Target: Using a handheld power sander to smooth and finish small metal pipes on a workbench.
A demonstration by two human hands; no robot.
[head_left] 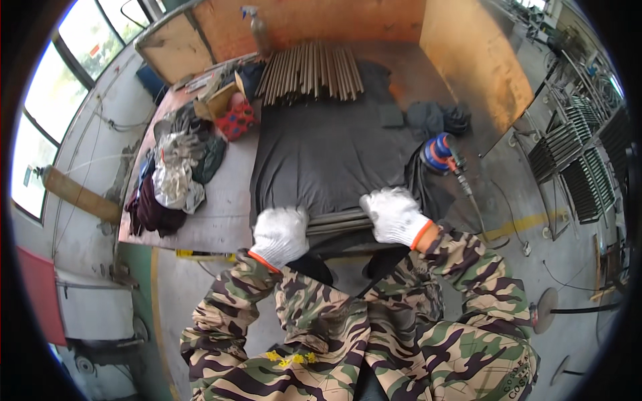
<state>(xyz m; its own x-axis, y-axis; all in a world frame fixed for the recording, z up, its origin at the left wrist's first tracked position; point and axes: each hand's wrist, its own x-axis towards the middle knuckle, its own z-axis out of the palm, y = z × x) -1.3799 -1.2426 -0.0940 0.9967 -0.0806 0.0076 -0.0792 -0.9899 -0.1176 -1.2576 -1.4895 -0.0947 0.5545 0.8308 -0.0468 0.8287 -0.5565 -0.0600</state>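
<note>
Several grey metal rods point(339, 222) lie side by side across the near edge of the table, on a black cloth point(328, 157). My left hand point(281, 234), in a white knit glove with an orange cuff, is closed round their left ends. Round the right ends wraps my right hand point(396, 215), gloved the same way. The fingers of both hands are partly hidden behind the gloves' backs. Farther back on the cloth rests a wide row of brownish metal rods point(311, 72), pointing away from me.
A blue and red round power sander point(438, 154) with a hose sits at the right, beside dark cloths point(438, 119). Crumpled rags point(179, 167) pile up on the left, near a red patterned bundle point(235, 119). A spray bottle point(256, 30) stands behind, before orange-stained boards point(334, 21).
</note>
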